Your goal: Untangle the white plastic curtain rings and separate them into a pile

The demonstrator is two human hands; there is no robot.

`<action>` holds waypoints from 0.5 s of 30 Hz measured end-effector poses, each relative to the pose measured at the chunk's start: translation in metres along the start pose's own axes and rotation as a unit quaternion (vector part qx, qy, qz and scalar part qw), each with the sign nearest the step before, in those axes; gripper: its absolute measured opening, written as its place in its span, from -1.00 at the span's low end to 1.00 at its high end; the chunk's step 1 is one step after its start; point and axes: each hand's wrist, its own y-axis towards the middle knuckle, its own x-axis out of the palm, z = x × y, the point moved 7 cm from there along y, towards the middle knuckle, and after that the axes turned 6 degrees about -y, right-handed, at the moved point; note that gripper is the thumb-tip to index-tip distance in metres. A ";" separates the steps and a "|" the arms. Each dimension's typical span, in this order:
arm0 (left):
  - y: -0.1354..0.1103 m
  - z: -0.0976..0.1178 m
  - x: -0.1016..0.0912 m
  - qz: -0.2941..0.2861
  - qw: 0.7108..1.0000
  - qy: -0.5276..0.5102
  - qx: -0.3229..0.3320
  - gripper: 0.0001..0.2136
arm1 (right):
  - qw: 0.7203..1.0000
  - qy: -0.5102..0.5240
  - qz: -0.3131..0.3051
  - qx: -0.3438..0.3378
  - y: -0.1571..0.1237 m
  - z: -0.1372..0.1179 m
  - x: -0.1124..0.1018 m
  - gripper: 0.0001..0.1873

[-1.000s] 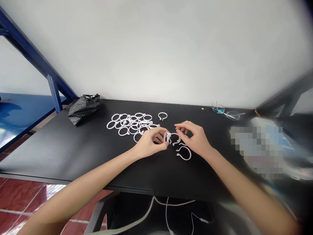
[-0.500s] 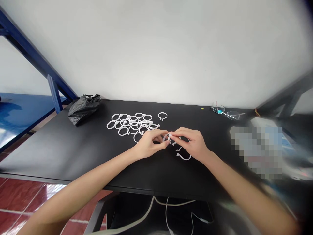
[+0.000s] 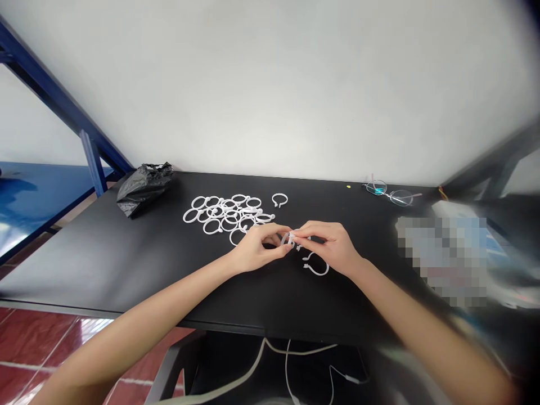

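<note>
Between my two hands, just above the black tabletop, is a white plastic ring [image 3: 287, 238], partly hidden by fingers. My left hand [image 3: 260, 246] grips its left side between thumb and fingers. The fingertips of my right hand [image 3: 327, 242] pinch the ring's upper right part, close to the left fingertips. Open white rings [image 3: 317, 272] with a gap lie under and beside my right hand. Behind my left hand is a cluster of several closed white rings [image 3: 230, 215], some overlapping. One more open ring [image 3: 280, 199] lies apart, behind the hands.
A crumpled black plastic bag [image 3: 144, 188] sits at the table's back left. Eyeglasses [image 3: 388, 193] lie at the back right. Nearer on the right is a blurred, pixelated object [image 3: 442, 261]. Pale cables [image 3: 253, 365] hang below the front edge of the black table [image 3: 169, 270].
Both hands stay almost in place, still on the ring; the right fingers have shifted very slightly. The view has moved a little.
</note>
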 end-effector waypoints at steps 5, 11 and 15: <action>0.000 -0.001 0.000 -0.014 1.000 0.012 -0.002 -0.72 | 1.000 0.007 -0.002 0.006 0.000 0.000 0.000 -0.87; -0.002 0.007 -0.005 -0.002 0.991 0.127 0.039 -0.69 | 0.999 0.021 -0.015 0.045 0.002 0.004 -0.005 -0.85; -0.003 0.011 -0.019 0.064 0.939 0.315 0.125 -0.65 | 0.993 -0.061 -0.072 0.068 0.002 0.013 -0.006 -0.65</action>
